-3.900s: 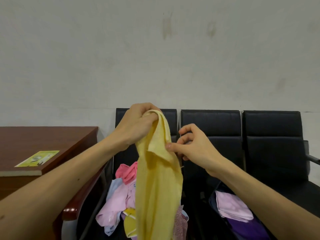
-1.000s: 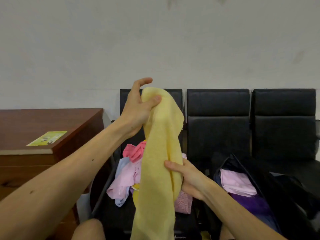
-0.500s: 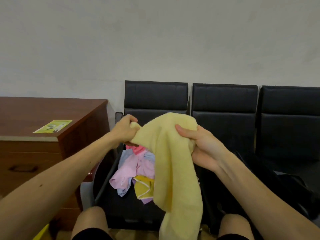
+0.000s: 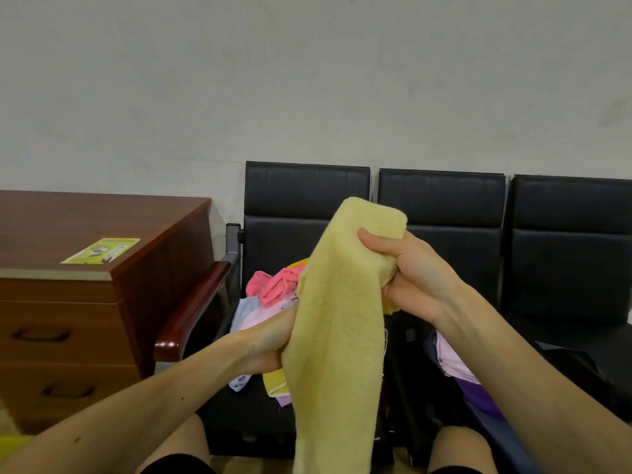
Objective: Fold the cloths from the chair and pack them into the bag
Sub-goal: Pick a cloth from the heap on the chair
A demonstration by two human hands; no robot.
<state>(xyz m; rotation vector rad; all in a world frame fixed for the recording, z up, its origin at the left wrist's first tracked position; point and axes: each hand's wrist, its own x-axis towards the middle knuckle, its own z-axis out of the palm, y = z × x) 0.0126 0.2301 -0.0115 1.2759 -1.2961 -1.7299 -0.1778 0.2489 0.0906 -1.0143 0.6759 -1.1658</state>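
Your left hand (image 4: 270,347) and right hand (image 4: 410,271) both have fingers clamped on the yellow towel (image 4: 338,336), centre frame. Behind it, black chairs (image 4: 441,200) along a grey wall (image 4: 307,80), wooden desk (image 4: 85,217) left.

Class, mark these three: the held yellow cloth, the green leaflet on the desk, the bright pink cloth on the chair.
yellow cloth (image 4: 338,336): head view, middle of its hanging length.
green leaflet (image 4: 102,250): head view, centre of its face.
bright pink cloth (image 4: 273,286): head view, its bunched middle.
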